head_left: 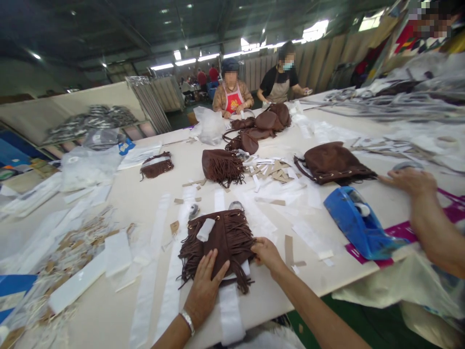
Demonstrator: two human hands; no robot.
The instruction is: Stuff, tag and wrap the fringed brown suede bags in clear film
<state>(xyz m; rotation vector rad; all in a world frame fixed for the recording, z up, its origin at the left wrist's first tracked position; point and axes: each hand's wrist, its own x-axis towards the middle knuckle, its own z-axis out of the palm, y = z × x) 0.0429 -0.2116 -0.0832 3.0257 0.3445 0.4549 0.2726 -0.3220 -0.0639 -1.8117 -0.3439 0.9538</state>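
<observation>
A dark brown fringed bag [212,242] lies on the table in front of me, with metal eyelets along its top edge. My left hand [205,281], with a silver bracelet at the wrist, lies flat on the bag's lower front, fingers stretched out. At the bag's right side, my right hand [267,254] pinches the fringed edge between thumb and fingers. A small white wrapped piece [206,230] rests on the upper front of the bag. White strips [230,315] of thin wrapping run out from under the bag toward me.
A blue tape dispenser [354,220] stands right. Beyond it, a co-worker's hand [414,180] is beside another brown bag [334,162]. More bags [223,166] lie farther back. Cardboard scraps [274,170] and a litter pile [85,247] cover parts of the table. Two people work opposite.
</observation>
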